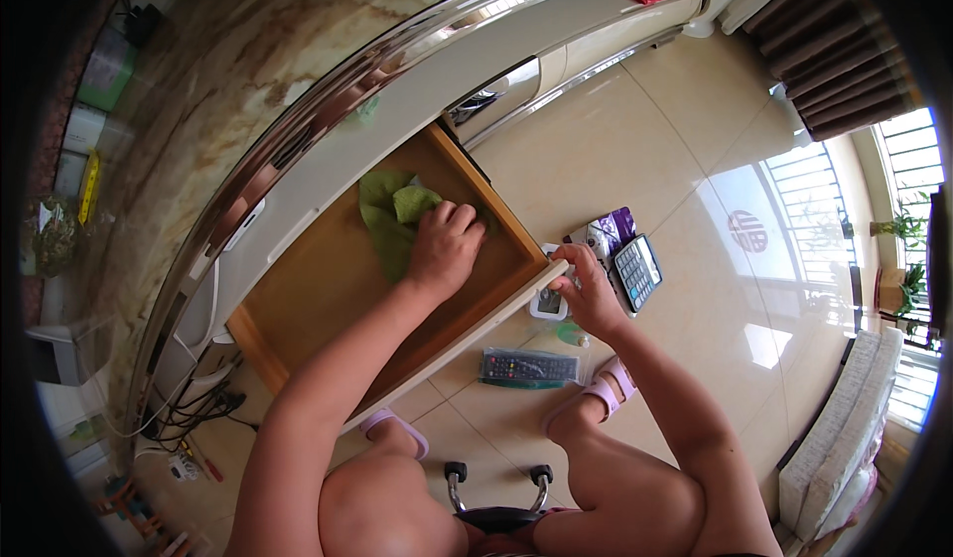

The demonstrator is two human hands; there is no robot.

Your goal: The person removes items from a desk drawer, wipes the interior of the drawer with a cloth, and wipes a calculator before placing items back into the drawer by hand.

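Note:
A wooden drawer [320, 289] with a pale front panel stands pulled out from a white cabinet [417, 103]. Inside it, my left hand [447, 252] is closed on a crumpled green cloth [387, 199], pressed down near the right side of the drawer's bottom. Part of the cloth is hidden beneath the fingers and wrist. With thumb and fingers, my right hand [592, 289] grips the right end of the drawer's front panel [476, 341].
Below lie a wrapped remote control [530, 368], a calculator [638, 272], a purple-and-white box [612, 231] and a small white device [549, 304] on the tiled floor [715, 259]. A marble top [283, 58] overhangs the cabinet. Black cables [197, 408] and a screwdriver [213, 469] are at lower left.

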